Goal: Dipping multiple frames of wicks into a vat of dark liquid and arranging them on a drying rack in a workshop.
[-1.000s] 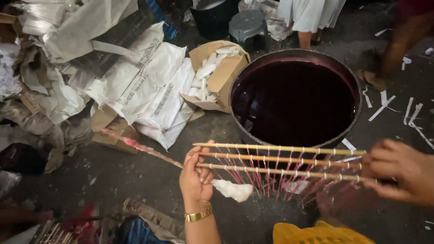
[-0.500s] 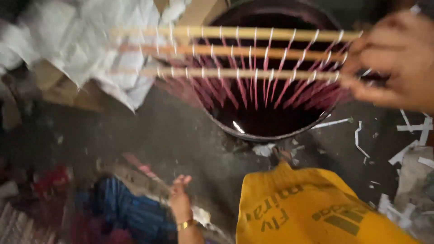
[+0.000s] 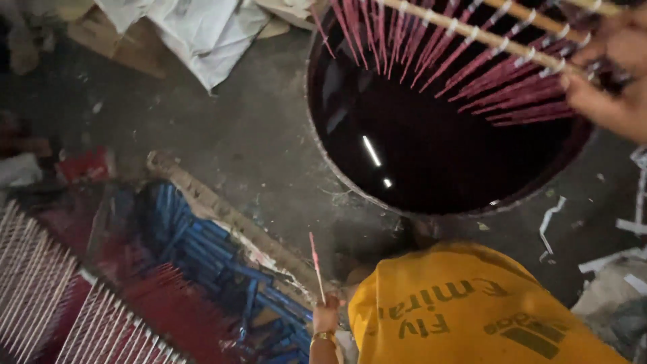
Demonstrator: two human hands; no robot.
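My right hand [image 3: 610, 81] at the top right grips the end of a rack of bamboo rods [image 3: 512, 34]. Several pink-dyed strands [image 3: 472, 64] hang from the rods, slanting over a big round vat [image 3: 335, 172] of dark red liquid [image 3: 438, 148]. My left hand [image 3: 325, 315], with a gold bracelet at the wrist, is low at the bottom centre, well away from the vat. It pinches a thin pink stick [image 3: 314, 263] that points upward. The rack's far end is cut off by the picture's top edge.
A yellow printed cloth [image 3: 472, 310] covers my knee at the bottom. A blue crate [image 3: 216, 253] and racks of pink and white sticks [image 3: 40, 290] lie at the lower left. White sacks [image 3: 202, 30] are at the top left; paper scraps [image 3: 552, 216] litter the grey floor on the right.
My right hand carried the rack up and right over the vat. My left hand let go of the rack, dropped low, and now holds a thin pink stick. The view tilted down.
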